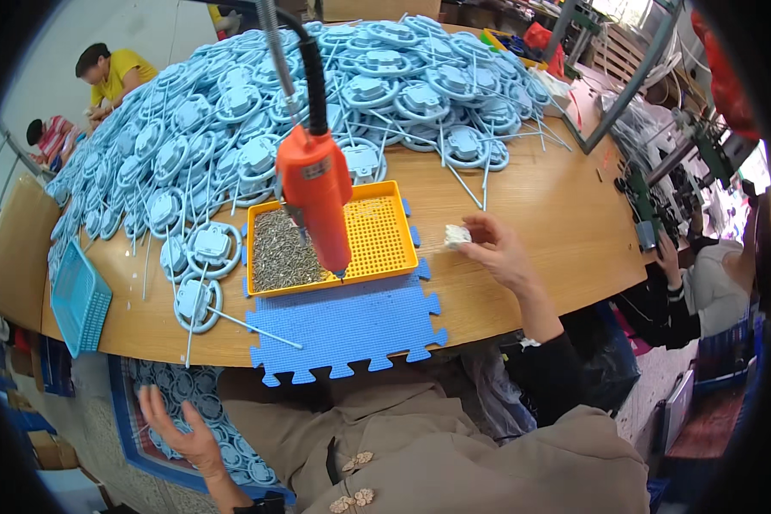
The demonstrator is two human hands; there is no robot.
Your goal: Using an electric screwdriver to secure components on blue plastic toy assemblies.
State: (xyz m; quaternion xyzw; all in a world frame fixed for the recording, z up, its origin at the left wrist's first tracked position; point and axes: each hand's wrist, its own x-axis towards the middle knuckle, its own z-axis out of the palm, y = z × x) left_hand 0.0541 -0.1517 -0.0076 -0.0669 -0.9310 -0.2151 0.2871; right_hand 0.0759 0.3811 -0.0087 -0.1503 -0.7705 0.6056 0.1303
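Between the thumb and fingertips of my right hand (501, 253) is a small crumpled white wad (456, 236), just above the table right of the yellow tray. My left hand (184, 435) is open and empty, fingers spread, below the table's front edge. It is over a blue-rimmed bin (137, 441) of light blue plastic wheel-shaped parts (180, 385). An orange electric screwdriver (313, 197) hangs tip down over the yellow tray (334, 285). Small metal screws (284, 253) fill the tray's left part; its right part is a bare grid. Neither hand touches the screwdriver.
A large heap of light blue wheel parts (231, 103) with thin rods covers the table's far side. A blue foam mat (343, 330) lies under the tray. At left stands a blue basket (81, 300). Other people (116, 77) sit far left; another person (711, 283) is at right.
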